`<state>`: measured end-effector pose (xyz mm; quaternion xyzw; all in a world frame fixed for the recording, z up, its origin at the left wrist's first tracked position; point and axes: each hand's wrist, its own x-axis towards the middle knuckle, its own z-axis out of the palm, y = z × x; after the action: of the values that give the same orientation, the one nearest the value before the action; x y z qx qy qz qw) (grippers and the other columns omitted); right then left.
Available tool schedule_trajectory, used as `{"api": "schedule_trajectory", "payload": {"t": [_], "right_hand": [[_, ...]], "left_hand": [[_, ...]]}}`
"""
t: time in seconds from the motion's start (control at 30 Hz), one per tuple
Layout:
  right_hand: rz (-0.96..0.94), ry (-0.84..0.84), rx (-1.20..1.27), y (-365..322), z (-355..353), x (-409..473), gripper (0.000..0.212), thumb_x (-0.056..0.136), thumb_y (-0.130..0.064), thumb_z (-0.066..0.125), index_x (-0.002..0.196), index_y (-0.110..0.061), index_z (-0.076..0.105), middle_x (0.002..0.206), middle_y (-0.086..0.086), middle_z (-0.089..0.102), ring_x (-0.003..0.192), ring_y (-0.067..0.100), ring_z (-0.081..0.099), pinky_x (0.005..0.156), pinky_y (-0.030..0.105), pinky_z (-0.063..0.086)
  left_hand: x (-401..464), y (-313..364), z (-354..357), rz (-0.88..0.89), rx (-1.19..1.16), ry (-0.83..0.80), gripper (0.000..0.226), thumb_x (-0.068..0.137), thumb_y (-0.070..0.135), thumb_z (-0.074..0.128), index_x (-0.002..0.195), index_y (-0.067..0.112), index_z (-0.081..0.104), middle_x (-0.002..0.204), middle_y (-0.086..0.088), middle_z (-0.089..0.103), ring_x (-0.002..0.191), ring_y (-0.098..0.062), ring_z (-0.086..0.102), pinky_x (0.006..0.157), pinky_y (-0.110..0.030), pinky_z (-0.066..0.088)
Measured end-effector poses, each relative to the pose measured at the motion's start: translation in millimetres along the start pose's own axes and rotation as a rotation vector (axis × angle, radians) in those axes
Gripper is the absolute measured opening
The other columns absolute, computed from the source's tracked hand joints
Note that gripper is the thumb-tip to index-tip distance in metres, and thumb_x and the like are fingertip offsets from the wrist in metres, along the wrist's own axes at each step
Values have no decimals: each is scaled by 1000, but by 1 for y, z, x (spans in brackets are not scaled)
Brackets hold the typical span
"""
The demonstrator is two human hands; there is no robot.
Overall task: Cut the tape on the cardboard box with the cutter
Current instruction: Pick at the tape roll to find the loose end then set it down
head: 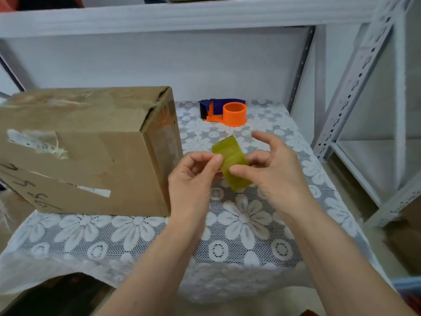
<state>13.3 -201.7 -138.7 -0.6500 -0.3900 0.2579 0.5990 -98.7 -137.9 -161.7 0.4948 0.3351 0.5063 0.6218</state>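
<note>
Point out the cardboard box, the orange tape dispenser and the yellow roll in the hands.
cardboard box (91, 160), head view, front face.
orange tape dispenser (234, 114), head view, round orange hub.
yellow roll (232, 158), head view, outer curved surface.

The box (79, 151) runs off the left edge. The right hand (271, 169) covers part of the tape roll (232, 163). The dispenser (224, 112) blade is too small to make out.
</note>
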Motion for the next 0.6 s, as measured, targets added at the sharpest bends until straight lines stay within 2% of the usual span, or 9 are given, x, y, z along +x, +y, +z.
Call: {"api": "schedule_trajectory", "payload": {"t": [0.07, 0.17, 0.3, 0.4, 0.5, 0.6], "right_hand": [[-34, 24, -39, -9, -6, 10, 76, 69, -6, 82, 132, -23, 44, 74, -3, 75, 73, 10, 71, 73, 25, 54], [-71, 88, -156, -14, -16, 26, 65, 70, -6, 81, 120, -29, 47, 67, -13, 72, 69, 4, 67, 65, 27, 50], [-104, 156, -297, -5, -25, 40, 53, 75, -4, 77, 110, -31, 48, 74, -9, 72, 87, 16, 69, 84, 47, 54], [-101, 192, -413, 1, -27, 50, 45, 80, -4, 72, 115, -23, 50, 79, -10, 69, 91, 14, 65, 87, 38, 52], [-95, 225, -546, 11, -31, 73, 39, 85, -3, 66, 114, -21, 48, 94, -3, 68, 92, 16, 59, 77, 30, 46], [-82, 268, -661, 21, -38, 109, 34, 87, 0, 60, 114, -14, 46, 110, 6, 63, 96, 22, 55, 77, 36, 46]], "left_hand": [[6, 5, 3, -18, 17, -20, 6, 83, 12, 72, 81, 11, 66, 77, -2, 68, 74, -15, 65, 74, -27, 58], [16, 9, 6, -18, 103, -25, 5, 85, 13, 70, 83, 14, 66, 75, 2, 66, 69, -9, 63, 71, -24, 56], [22, 5, 3, -47, 226, -65, 17, 88, 2, 64, 91, 19, 63, 83, 0, 66, 71, -10, 62, 69, -22, 53], [25, 5, 5, -77, 259, -59, 24, 90, -3, 58, 95, 20, 62, 90, -1, 67, 73, -9, 60, 67, -21, 52], [36, 6, 20, -136, 245, -26, 28, 91, -6, 51, 100, 19, 61, 89, 3, 66, 66, -9, 55, 62, -18, 49], [50, 7, 38, -194, 195, 1, 28, 92, -4, 49, 107, 17, 60, 90, 4, 65, 63, -8, 53, 63, -18, 49]]}}
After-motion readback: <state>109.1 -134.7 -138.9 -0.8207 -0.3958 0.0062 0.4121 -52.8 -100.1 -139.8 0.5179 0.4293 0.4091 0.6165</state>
